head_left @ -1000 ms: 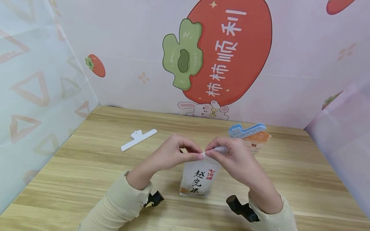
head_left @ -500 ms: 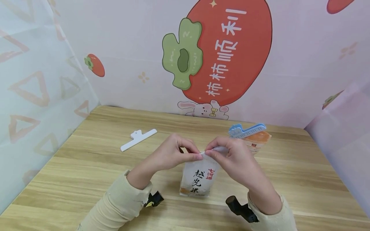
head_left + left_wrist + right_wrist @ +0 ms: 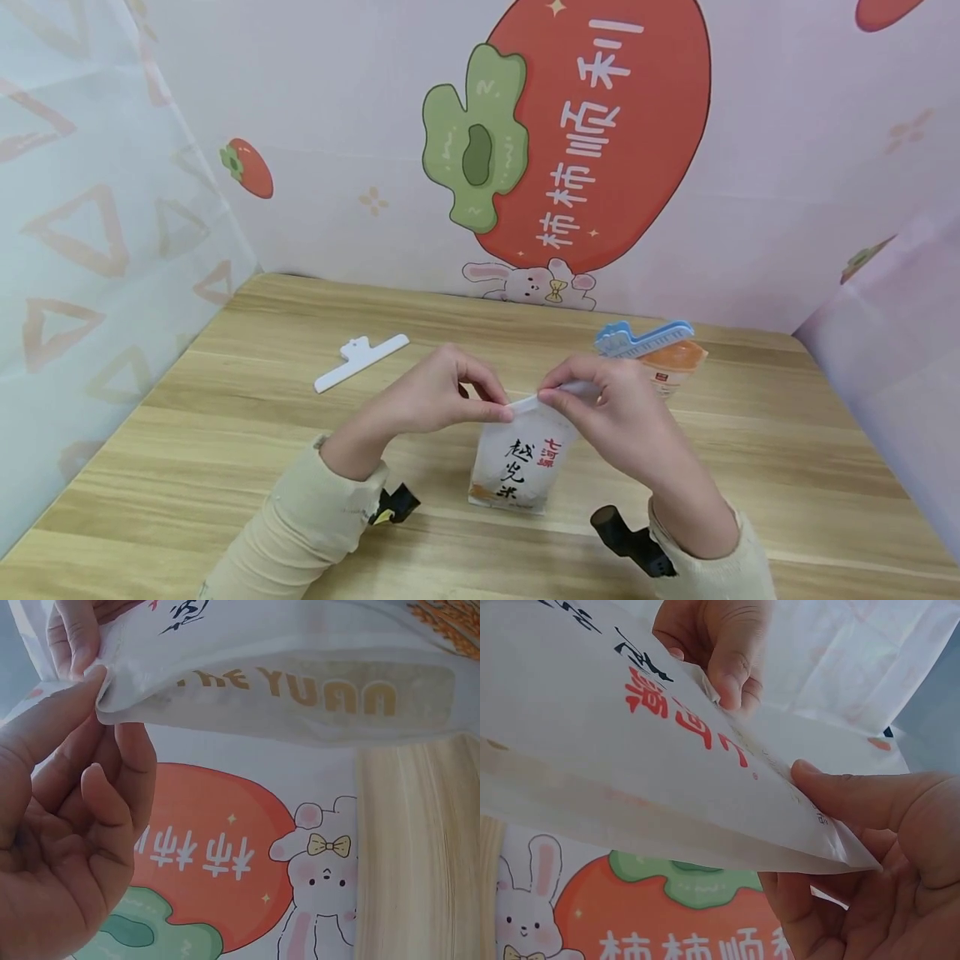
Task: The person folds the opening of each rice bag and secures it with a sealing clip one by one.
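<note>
A white paper-like rice bag [image 3: 517,467], printed with black and red characters, stands upright on the table. At the left end of its top edge, my left hand [image 3: 446,396] pinches the bag between thumb and fingers. My right hand [image 3: 618,412] pinches the same edge farther right. The left wrist view shows the bag's top [image 3: 285,645] folded over at the left thumb [image 3: 56,712]. In the right wrist view, the right thumb [image 3: 847,796] lies on the printed face while the fingers are underneath. The bag's upper right corner is hidden behind the right hand in the head view.
On the wooden table [image 3: 225,433], a white bag clip [image 3: 362,363] lies at the back left. Behind the right hand, a blue clip [image 3: 647,338] sits on an orange-and-white packet [image 3: 671,362]. Printed cloth walls [image 3: 337,125] rise behind and at both sides.
My left hand has slid left along the bag's top edge, widening the gap between the hands. The right hand keeps its pinch, hardly shifted. More of the top edge shows.
</note>
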Demonstrator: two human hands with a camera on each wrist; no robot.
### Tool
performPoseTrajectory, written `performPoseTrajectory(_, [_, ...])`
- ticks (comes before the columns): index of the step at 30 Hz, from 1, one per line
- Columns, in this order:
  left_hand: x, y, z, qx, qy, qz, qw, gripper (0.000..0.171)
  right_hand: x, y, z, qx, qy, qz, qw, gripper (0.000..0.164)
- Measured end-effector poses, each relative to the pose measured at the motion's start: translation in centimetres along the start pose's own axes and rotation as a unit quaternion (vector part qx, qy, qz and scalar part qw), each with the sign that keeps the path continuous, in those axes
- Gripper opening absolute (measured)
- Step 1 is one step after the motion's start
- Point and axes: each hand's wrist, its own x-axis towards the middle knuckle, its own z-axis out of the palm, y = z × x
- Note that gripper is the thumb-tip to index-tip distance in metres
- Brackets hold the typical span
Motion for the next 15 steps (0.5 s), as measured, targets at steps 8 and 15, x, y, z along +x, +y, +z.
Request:
performPoseTrajectory(8, [-0.25,0.47,0.32,0.009,0.019,0.024,0.9995,0.004,-0.13,0.2,0.33,-0.008,-0.013,-0.028,0.999,0.013])
performPoseTrajectory(15, [-0.35,0.66,0.65,0.009,0.041,0.034,0.9985,0.005,0.11,0.18,0.71,-0.049,0.007,-0.061,0.997,0.015])
